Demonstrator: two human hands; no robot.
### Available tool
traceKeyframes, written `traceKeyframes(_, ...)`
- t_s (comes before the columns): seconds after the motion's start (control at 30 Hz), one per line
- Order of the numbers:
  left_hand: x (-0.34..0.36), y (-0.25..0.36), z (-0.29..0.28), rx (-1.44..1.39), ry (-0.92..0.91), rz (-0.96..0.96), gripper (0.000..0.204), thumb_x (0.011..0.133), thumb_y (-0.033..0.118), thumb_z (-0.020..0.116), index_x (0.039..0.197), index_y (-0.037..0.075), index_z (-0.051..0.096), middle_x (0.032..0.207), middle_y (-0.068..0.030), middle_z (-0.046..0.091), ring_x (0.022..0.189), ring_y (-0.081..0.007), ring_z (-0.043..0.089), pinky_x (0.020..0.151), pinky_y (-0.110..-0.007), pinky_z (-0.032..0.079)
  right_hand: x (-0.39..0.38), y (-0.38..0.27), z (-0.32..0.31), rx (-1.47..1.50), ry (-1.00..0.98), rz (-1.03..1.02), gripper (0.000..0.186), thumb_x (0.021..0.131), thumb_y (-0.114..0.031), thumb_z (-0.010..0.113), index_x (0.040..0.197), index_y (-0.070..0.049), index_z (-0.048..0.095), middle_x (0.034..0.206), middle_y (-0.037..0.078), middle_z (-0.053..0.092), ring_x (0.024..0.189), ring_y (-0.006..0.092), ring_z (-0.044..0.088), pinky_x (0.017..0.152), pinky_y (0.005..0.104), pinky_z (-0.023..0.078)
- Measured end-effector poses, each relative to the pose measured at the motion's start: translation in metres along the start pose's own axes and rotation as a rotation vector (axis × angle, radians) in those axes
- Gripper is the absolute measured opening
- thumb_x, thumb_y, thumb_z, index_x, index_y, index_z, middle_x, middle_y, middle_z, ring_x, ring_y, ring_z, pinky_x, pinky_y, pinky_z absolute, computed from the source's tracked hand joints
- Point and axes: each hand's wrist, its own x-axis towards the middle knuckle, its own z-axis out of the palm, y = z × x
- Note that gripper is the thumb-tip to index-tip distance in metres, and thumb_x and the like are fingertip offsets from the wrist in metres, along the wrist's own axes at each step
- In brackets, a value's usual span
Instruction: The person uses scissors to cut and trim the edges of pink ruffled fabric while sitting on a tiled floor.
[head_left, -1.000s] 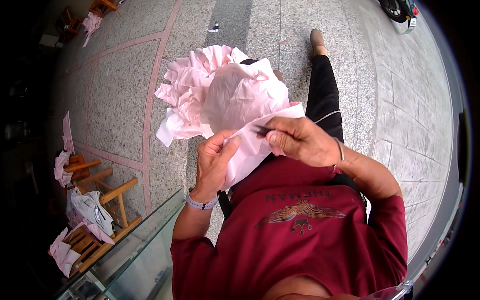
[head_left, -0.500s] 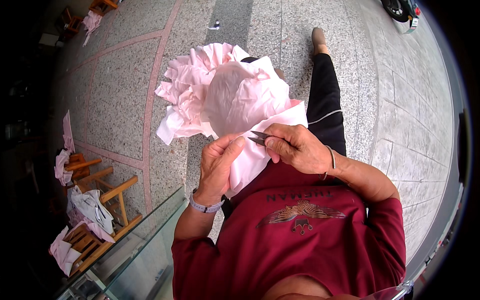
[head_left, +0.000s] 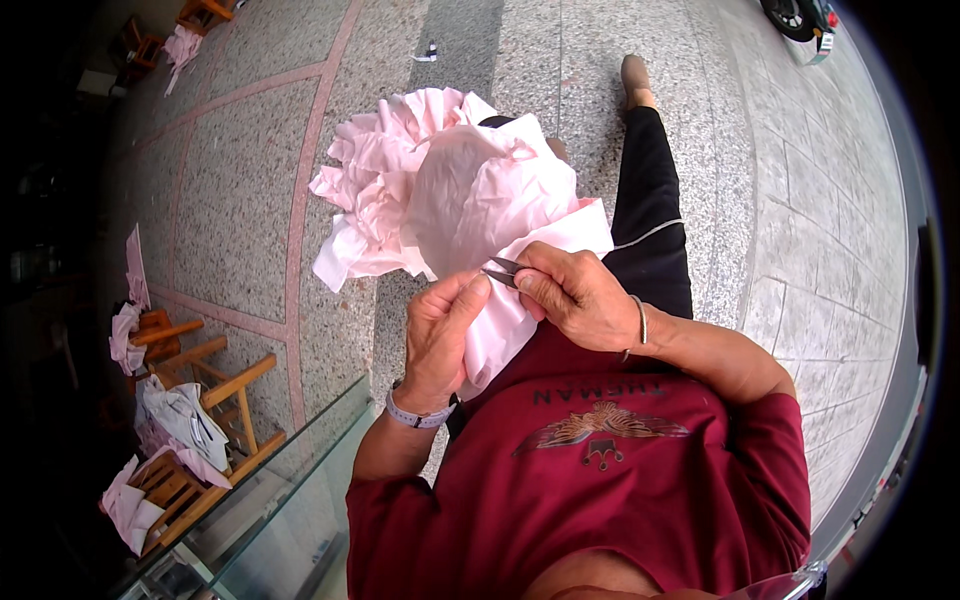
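Observation:
A large piece of pale pink cloth [head_left: 490, 190] lies bunched over my lap and spills toward the floor on the left. My left hand [head_left: 440, 325] pinches an edge of it between thumb and fingers. Dark thread snips [head_left: 507, 270] sit in my right hand [head_left: 575, 298], gripped between thumb and fingers. Their pointed blades are parted and reach left, right at the cloth edge beside my left thumb tip. Whether a thread lies between the blades is too small to tell.
Wooden stools [head_left: 235, 385] draped with pink and white cloth stand at the left. A glass-topped case [head_left: 290, 510] is close by my left elbow. Part of a vehicle's wheel [head_left: 790, 18] shows at the far right. A small object [head_left: 430, 52] lies on the floor ahead.
My right hand has shifted slightly left with the snips, bringing the blade tips closer to my left thumb. The cloth has barely moved.

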Motion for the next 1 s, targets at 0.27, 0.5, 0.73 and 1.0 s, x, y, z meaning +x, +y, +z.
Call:
traceKeyframes(0.27,0.004,-0.008,-0.008,-0.062,0.079,-0.040,0.016,0.100,0.016,0.061,0.105,0.002,0.066,0.094,-0.0023,0.069,0.080,-0.0066,0.063,0.072,-0.021,0.051,0.010,0.006,-0.010,0.111,0.073,0.165,0.020,0.103,-0.016,0.050,0.093,0.001,0.056,0.063,0.005,0.053,0.058,0.0127,0.049,0.056,0.0320,0.043)
traceKeyframes(0.5,0.012,-0.007,-0.018,0.012,0.107,-0.064,0.019,0.097,0.017,0.065,0.106,0.000,0.068,0.093,-0.0033,0.070,0.078,-0.0075,0.065,0.071,-0.022,0.053,-0.001,0.010,-0.003,0.126,-0.044,0.158,0.021,0.101,-0.010,0.050,0.113,0.004,0.059,0.068,0.007,0.056,0.063,0.0144,0.052,0.061,0.0321,0.045)
traceKeyframes(0.73,0.009,-0.007,-0.014,-0.008,0.065,-0.114,0.023,0.096,0.017,0.065,0.109,-0.002,0.070,0.093,-0.0044,0.072,0.078,-0.0074,0.066,0.071,-0.022,0.053,-0.001,0.009,-0.004,0.076,-0.077,0.170,0.017,0.101,-0.011,0.051,0.099,0.003,0.059,0.066,0.008,0.057,0.062,0.0171,0.053,0.060,0.0341,0.045)
traceKeyframes(1.0,0.006,-0.003,-0.009,-0.022,0.047,-0.115,0.023,0.098,0.019,0.062,0.107,-0.001,0.070,0.093,-0.0043,0.072,0.078,-0.0074,0.066,0.070,-0.022,0.053,-0.003,0.009,-0.002,0.100,-0.072,0.167,0.018,0.101,-0.012,0.050,0.093,0.002,0.058,0.066,0.009,0.056,0.061,0.0183,0.054,0.061,0.0351,0.046)
